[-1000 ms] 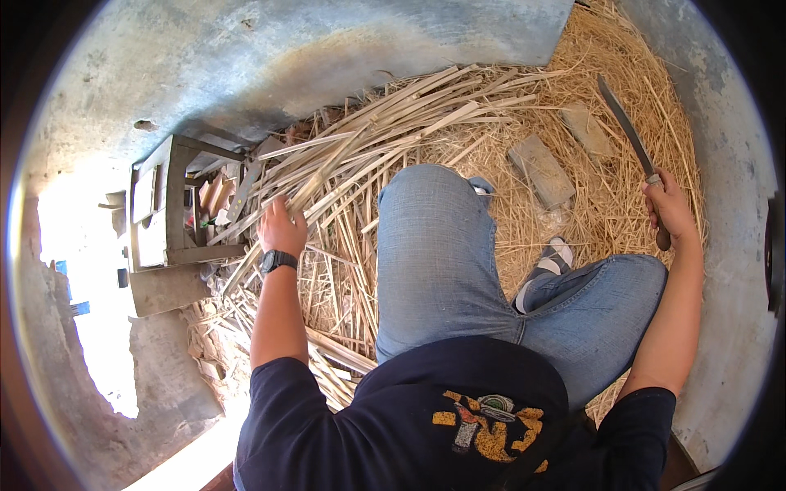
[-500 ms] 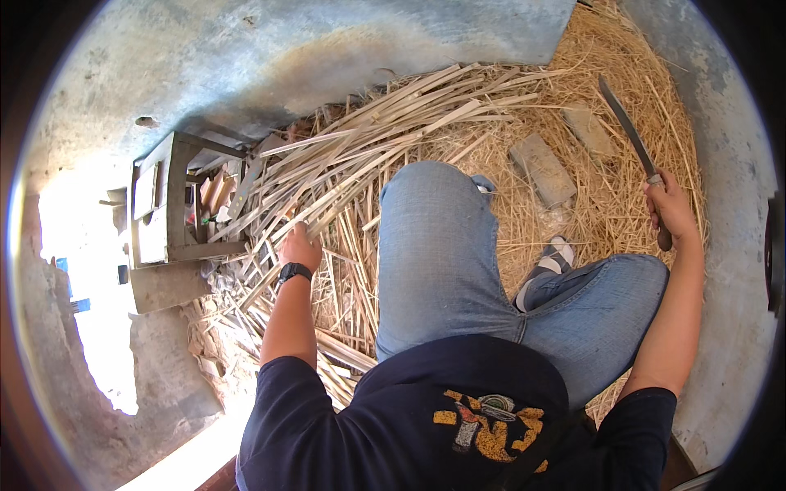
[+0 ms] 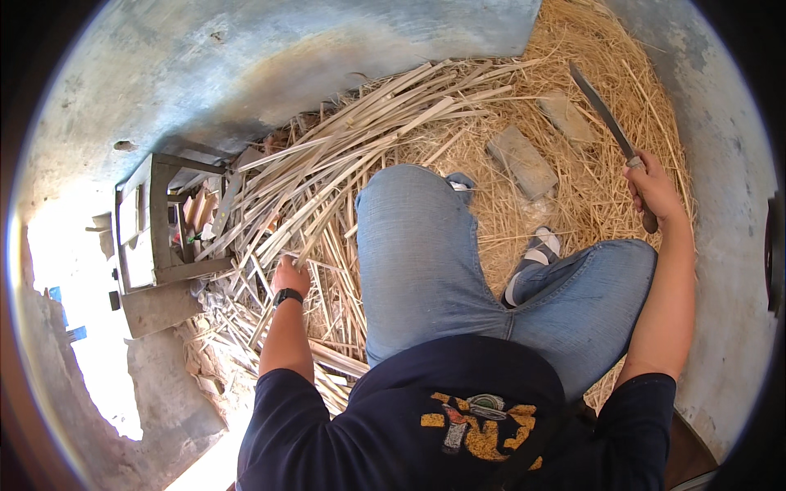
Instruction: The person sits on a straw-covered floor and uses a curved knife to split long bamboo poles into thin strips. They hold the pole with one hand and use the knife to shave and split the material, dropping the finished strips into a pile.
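My right hand [image 3: 655, 193], raised at the right, is wrapped round the dark handle of a machete [image 3: 604, 109]. Its long, slightly curved blade points up and to the left. On the left, my left hand [image 3: 291, 278], with a black watch on the wrist, is down among a heap of pale split strips [image 3: 385, 123], bamboo or wood. Its fingers are curled in, and the tips are partly hidden, so whatever they may grip does not show clearly. The strips lie crisscross on the floor, from beside my left forearm to the far wall.
A worn wooden frame [image 3: 168, 217] with scraps inside stands at the left. Two flat blocks [image 3: 524, 162] lie on straw [image 3: 630, 65] beyond my sandalled foot [image 3: 536, 254]. Weathered walls [image 3: 246, 57] enclose the corner, and bright light enters through an opening at the left.
My left hand has drawn back a little toward me over the strips, its fingers more curled. The machete stays raised in my right hand. The whole view has shifted slightly.
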The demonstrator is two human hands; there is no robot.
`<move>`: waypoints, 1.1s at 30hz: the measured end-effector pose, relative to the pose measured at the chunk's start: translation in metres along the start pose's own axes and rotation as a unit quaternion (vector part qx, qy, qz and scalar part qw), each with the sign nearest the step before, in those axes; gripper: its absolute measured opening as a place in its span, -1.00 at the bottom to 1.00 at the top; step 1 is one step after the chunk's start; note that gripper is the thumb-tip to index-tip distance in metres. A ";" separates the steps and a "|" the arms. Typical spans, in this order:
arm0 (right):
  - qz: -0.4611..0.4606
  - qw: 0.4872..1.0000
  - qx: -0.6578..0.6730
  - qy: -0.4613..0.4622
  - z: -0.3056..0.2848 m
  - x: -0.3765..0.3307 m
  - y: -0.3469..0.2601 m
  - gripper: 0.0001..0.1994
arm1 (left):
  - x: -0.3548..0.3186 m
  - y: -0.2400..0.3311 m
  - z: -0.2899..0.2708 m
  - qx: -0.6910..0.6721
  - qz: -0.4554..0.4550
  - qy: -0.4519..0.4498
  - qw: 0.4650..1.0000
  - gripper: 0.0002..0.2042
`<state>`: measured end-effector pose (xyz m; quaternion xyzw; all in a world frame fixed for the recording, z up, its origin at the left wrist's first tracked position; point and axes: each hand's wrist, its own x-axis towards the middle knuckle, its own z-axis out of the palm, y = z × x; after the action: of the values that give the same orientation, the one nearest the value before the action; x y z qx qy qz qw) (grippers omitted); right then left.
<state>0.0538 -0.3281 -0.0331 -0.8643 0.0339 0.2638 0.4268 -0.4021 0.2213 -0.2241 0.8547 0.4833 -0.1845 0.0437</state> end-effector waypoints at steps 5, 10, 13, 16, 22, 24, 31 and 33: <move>0.003 1.000 -0.014 -0.005 -0.003 0.001 0.002 -0.35 | -0.008 0.004 0.005 0.003 -0.028 -0.013 1.000 -0.58; 0.008 1.000 -0.022 0.008 -0.002 -0.001 0.000 -0.35 | -0.010 0.001 0.012 0.012 -0.034 0.016 0.999 -0.56; 0.006 0.999 -0.034 0.021 0.000 -0.002 -0.002 -0.35 | -0.008 -0.001 0.010 0.004 -0.030 0.043 0.999 -0.58; 0.004 0.999 -0.039 0.020 0.001 -0.001 -0.003 -0.37 | 0.000 -0.005 0.008 -0.002 -0.016 0.062 0.998 -0.59; 0.005 0.999 -0.031 0.011 0.000 0.001 0.001 -0.42 | 0.001 0.010 -0.019 -0.051 -0.005 0.085 0.995 -0.62; 0.005 0.999 -0.039 0.011 0.002 0.001 -0.002 -0.42 | 0.002 0.009 -0.020 -0.054 -0.004 0.092 0.994 -0.62; -0.004 0.999 -0.043 0.016 0.001 0.002 0.003 -0.37 | 0.004 0.004 -0.009 -0.048 -0.006 0.075 0.996 -0.60; -0.002 0.999 -0.040 0.017 -0.001 0.005 0.006 -0.37 | 0.005 -0.002 -0.001 -0.050 -0.013 0.061 0.997 -0.61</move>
<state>0.0565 -0.3321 -0.0395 -0.8854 0.0289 0.2492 0.3914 -0.4016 0.2267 -0.2250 0.8545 0.5051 -0.1084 0.0548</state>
